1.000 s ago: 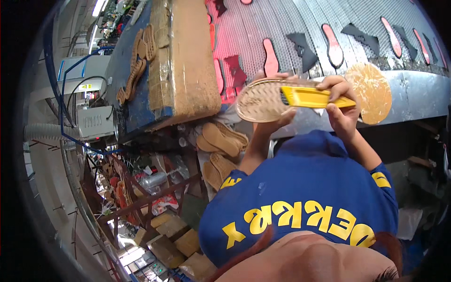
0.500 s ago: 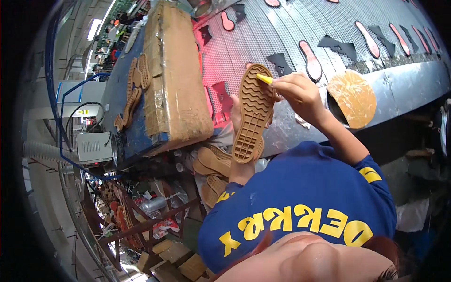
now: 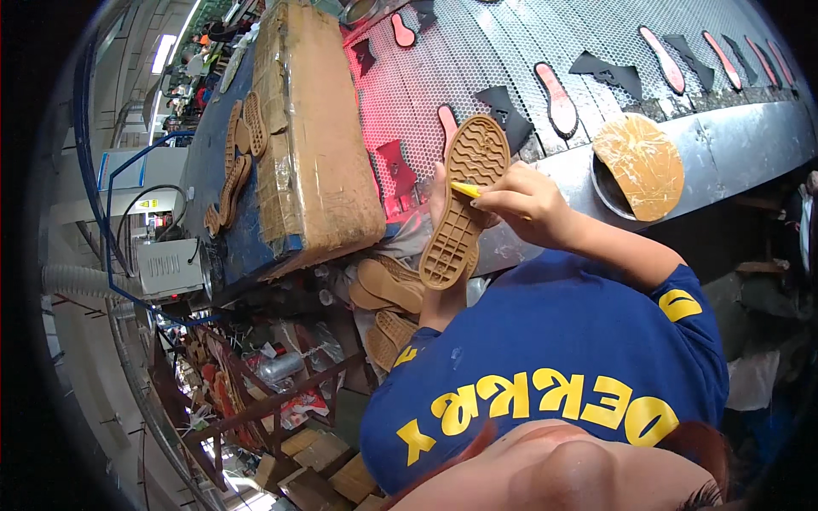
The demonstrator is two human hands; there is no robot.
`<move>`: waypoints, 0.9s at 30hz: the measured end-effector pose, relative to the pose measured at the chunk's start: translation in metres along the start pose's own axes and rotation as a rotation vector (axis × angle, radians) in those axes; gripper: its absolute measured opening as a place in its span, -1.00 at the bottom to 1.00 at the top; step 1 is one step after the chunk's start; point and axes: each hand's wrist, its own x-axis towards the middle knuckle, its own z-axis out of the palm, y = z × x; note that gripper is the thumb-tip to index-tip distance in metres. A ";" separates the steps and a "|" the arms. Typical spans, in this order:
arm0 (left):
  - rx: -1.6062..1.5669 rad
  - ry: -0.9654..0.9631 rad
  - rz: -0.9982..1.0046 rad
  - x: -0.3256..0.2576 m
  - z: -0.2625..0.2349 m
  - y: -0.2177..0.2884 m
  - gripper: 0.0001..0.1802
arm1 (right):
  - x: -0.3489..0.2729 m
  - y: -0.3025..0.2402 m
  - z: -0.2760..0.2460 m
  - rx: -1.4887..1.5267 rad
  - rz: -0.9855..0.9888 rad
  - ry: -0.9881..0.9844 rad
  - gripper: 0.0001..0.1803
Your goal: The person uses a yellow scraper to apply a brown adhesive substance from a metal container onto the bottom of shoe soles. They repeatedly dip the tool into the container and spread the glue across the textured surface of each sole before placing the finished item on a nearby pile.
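Tan rubber sole held up over edge of mesh conveyor, tread facing camera, long axis running heel-low-left to toe-up-right. Left hand mostly hidden behind sole, fingers wrapped round its edge, gripping. Right hand closed on yellow tool, tip touching sole mid-length, just right of it.

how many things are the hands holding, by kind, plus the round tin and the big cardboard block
tan shoe sole, in left hand: 1
yellow tool, in right hand: 1
round tin: 1
cardboard block: 1
total: 4
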 end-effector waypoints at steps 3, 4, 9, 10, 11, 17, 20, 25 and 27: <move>0.184 -0.782 -0.264 0.025 -0.057 0.017 -0.16 | 0.017 0.025 -0.015 0.047 0.218 0.085 -0.65; 0.192 -0.703 -0.232 0.023 -0.052 0.014 -0.14 | 0.016 0.032 -0.018 -0.035 0.314 0.088 -0.68; 0.115 -0.497 0.000 0.045 -0.047 0.012 -0.25 | -0.011 -0.023 0.017 0.016 0.145 -0.097 -0.72; 0.133 -0.644 -0.072 0.052 -0.056 0.020 -0.26 | -0.006 -0.036 0.018 0.153 0.128 -0.105 -0.72; 0.153 -0.725 -0.105 0.057 -0.063 0.025 -0.27 | -0.003 -0.036 0.019 0.267 0.138 -0.153 -0.70; -0.041 -0.594 -0.006 0.042 -0.054 0.011 -0.22 | 0.006 0.010 0.008 0.302 0.587 -0.005 -0.72; 0.076 -0.229 0.150 0.053 -0.043 0.007 -0.19 | 0.004 -0.016 0.013 0.004 0.202 -0.205 -0.67; -0.026 -0.599 -0.132 0.083 -0.088 0.018 -0.15 | -0.002 -0.019 0.023 0.412 0.379 -0.307 -0.68; 0.048 -0.226 0.038 0.073 -0.070 0.010 -0.17 | -0.002 0.015 0.020 0.315 0.521 -0.262 -0.70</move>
